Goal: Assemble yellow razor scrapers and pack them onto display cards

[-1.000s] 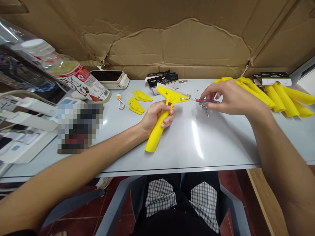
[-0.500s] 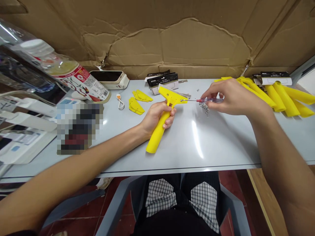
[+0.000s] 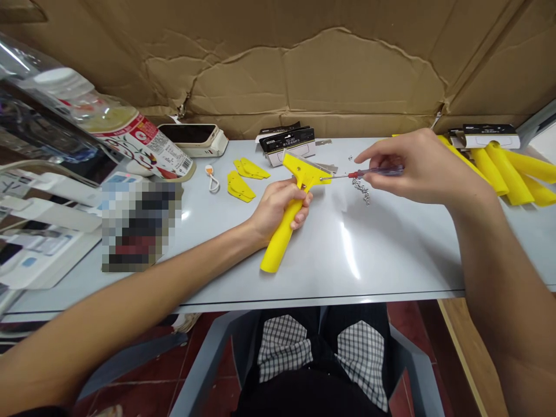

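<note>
My left hand (image 3: 284,209) is wrapped round the neck of a yellow scraper (image 3: 278,246), whose handle tilts down toward the table's front edge. A thin metal blade lies along the scraper's wide head. Between the thumb and fingers of my right hand (image 3: 410,165) is a screwdriver (image 3: 382,172) with a clear handle and red collar. Its shaft points left, and the tip meets the scraper head near a screw at the right end. Small screws (image 3: 361,191) lie in a loose pile below the screwdriver. Yellow head plates (image 3: 240,186) rest left of the scraper.
Black-and-white blade packs (image 3: 290,147) stand at the back, with loose blades beside them. Several yellow handles (image 3: 499,171) lie at the right. To the left are a drink bottle (image 3: 143,139), a phone (image 3: 191,134), a short white cable (image 3: 212,179) and white power strips (image 3: 56,200). Cardboard (image 3: 304,69) walls the back.
My right hand has shifted slightly right and up, and its fingers have moved on the screwdriver handle. The scraper has moved a little to the right in my left hand.
</note>
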`<state>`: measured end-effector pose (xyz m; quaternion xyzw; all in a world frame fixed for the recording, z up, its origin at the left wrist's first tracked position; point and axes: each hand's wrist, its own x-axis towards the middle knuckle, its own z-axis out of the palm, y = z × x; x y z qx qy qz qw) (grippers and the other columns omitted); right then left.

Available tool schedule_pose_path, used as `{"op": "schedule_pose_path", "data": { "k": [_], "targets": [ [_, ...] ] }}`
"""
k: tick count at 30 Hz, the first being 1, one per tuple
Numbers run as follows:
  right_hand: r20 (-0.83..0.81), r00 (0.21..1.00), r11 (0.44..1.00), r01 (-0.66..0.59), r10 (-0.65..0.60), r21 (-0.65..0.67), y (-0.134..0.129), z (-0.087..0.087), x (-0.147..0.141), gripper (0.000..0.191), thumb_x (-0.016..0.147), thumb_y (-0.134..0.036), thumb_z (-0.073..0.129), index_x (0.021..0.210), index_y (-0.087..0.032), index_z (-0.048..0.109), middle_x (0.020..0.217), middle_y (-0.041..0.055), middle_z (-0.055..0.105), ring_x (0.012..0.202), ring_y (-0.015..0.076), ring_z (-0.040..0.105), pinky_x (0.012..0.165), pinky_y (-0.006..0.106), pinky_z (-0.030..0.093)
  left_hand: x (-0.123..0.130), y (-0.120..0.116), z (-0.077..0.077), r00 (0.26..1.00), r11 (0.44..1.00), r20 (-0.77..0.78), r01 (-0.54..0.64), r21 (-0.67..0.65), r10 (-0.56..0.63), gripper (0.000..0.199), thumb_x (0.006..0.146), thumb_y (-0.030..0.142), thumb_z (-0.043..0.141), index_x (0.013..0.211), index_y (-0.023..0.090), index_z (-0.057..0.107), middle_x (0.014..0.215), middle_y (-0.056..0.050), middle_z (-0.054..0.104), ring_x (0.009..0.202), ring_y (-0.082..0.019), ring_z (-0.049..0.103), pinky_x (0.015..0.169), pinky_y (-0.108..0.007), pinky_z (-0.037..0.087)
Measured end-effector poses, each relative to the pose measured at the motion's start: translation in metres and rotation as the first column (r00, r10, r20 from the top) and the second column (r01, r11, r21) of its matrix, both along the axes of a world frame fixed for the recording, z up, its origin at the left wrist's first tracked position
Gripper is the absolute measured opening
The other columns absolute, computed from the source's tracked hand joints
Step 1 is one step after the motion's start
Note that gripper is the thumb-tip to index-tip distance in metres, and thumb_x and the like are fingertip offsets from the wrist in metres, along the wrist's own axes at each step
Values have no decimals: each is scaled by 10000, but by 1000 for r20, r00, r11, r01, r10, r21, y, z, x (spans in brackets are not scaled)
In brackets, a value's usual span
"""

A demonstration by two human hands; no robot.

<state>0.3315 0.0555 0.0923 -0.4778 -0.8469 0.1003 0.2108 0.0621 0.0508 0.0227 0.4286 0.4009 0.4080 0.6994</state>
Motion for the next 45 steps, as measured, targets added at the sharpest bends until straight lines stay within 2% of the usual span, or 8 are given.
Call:
{"op": "schedule_pose_path", "data": {
  "k": [10, 19, 23, 26, 32, 38, 41, 45],
  "targets": [
    [-61, 995, 993, 79, -74, 87, -16, 4, -17, 223, 1010, -489, 647, 1006, -343, 815, 988, 58, 822, 970, 331, 757, 796, 492, 584, 2, -2, 3, 1000, 1000, -4, -14, 9, 14, 160, 621, 245, 715, 632, 163, 578, 539, 7, 541, 356, -74, 434, 314, -198, 308],
    [-31, 999, 991, -9, 14, 130, -25, 4, -21, 174, 928, -229, 650, 1081, -284, 588, 968, 52, 766, 793, 258, 706, 749, 422, 537, 1, 0, 0, 999, 999, 18, -31, -8, 32, 177, 613, 222, 730, 652, 163, 568, 588, -1, 571, 370, -75, 456, 318, -200, 315],
    [-42, 998, 990, 43, -37, 136, -22, 4, -18, 57, 985, -318, 651, 1018, -275, 636, 863, 46, 768, 711, 237, 682, 695, 405, 504, 0, 1, -1, 999, 999, 27, -34, -18, 34, 171, 624, 227, 720, 671, 170, 566, 579, 5, 567, 371, -76, 453, 318, -198, 312],
    [-3, 995, 983, 98, -99, 157, -20, 3, -19, 155, 1022, -401, 617, 957, -271, 669, 807, 60, 757, 731, 266, 693, 726, 432, 493, 0, 1, -1, 999, 999, 27, -34, -18, 34, 170, 631, 222, 718, 674, 174, 561, 574, 7, 562, 367, -75, 447, 320, -199, 314],
    [-7, 999, 993, 45, -44, 106, -25, 6, -19, 245, 945, -308, 649, 1188, -290, 626, 756, 8, 686, 635, 241, 626, 642, 401, 457, 2, 0, 0, 999, 1000, 26, -29, -10, 29, 182, 617, 226, 732, 651, 166, 563, 596, -1, 573, 374, -71, 453, 319, -194, 313],
    [5, 997, 993, 82, -83, 82, -21, 4, -17, 140, 991, -376, 637, 1083, -292, 701, 789, 35, 726, 709, 259, 675, 720, 418, 495, 0, 2, -2, 1000, 1000, 13, -8, -6, 8, 158, 643, 234, 713, 647, 167, 570, 519, 7, 522, 347, -77, 419, 320, -199, 311],
    [16, 992, 986, 122, -124, 110, -18, 2, -17, 201, 1018, -444, 607, 1009, -276, 715, 753, 53, 713, 716, 284, 677, 727, 436, 483, 0, 1, -3, 1000, 1000, 16, -6, -3, 6, 161, 640, 226, 715, 657, 169, 565, 533, 3, 537, 348, -76, 420, 322, -200, 312],
    [25, 993, 991, 109, -111, 76, -20, 3, -17, 281, 948, -406, 686, 1208, -300, 682, 775, 25, 700, 766, 291, 691, 749, 425, 493, 1, 1, -3, 999, 999, 33, -35, -22, 36, 185, 630, 224, 724, 675, 173, 552, 585, -2, 574, 366, -75, 449, 321, -197, 304]
  ]
}}
